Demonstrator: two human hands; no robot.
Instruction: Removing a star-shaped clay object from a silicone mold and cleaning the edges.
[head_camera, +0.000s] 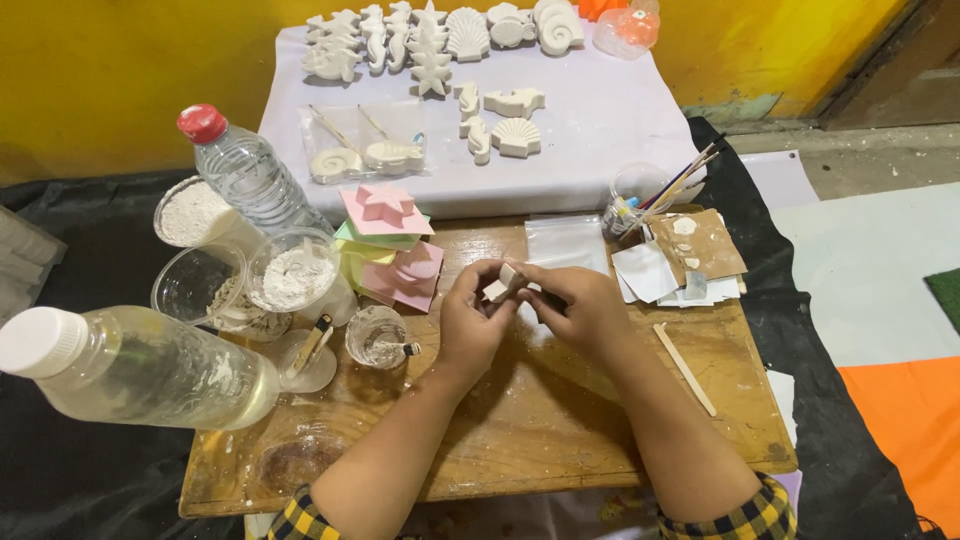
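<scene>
Left hand (472, 325): forearm rises from the lower edge, wrist bent inward, fingers curled around a small white plaster piece (499, 285), thumb pressed against its near side. Right hand (580, 308): forearm comes in from the lower right, knuckles up, fingertips pinching the same piece from the other side. Both hands meet, touching, above the middle of the wooden tabletop (520, 440), and the piece sits between them, lifted clear of the wood.

Plaid cuffs (745, 520): yellow and dark, at both forearms.

Left of the hands: small clear cup (376, 336) with a stirrer; stack of pastel silicone moulds (392, 250), star shape on top; tubs of white powder (292, 272); upright water bottle with red cap (245, 170); lying bottle with white cap (140, 365).

Right of the hands: flat wooden stick (685, 368) on the tabletop; paper and card scraps (680, 262); jar of brushes (640, 200).

Behind: clear plastic bag (566, 242); white cloth (600, 130) bearing plaster sea shapes (430, 40), shells, starfish and seahorses, in rows and loose groups.
</scene>
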